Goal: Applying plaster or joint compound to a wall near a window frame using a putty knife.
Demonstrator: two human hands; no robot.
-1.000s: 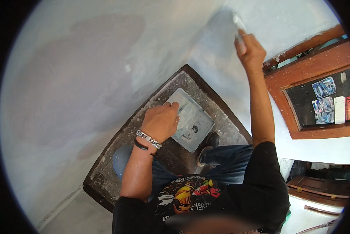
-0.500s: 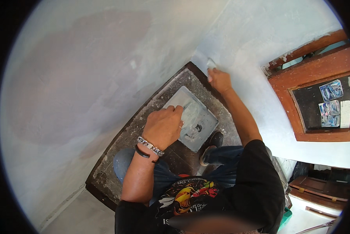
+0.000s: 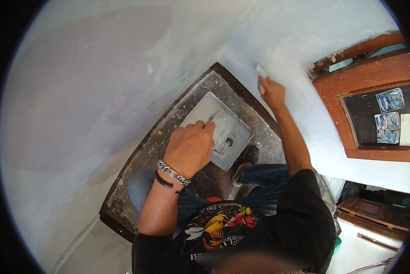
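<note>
The flat grey tray (image 3: 237,137), smeared with pale paste, is in my left hand (image 3: 189,148), whose fingers curl over its near left side. Beneath it lies a dark, speckled, stained corner surface with a brown rim (image 3: 136,164). Against the pale wall to the right of that corner, my right hand (image 3: 271,91) grips a small whitish tool (image 3: 261,71); its exact kind is hard to make out, and its far end is at the wall.
A mottled wall (image 3: 86,91) rises at left. At right are a wooden frame (image 3: 333,91) with a dark panel holding pictures, a gap above it, and brown wooden furniture (image 3: 369,212) lower down. My bent legs and shoe (image 3: 248,155) are beneath the tray.
My right hand swept down the wall toward the corner, then shifted slightly rightward over the last half second, still gripping the tool. My left hand stays on the tray.
</note>
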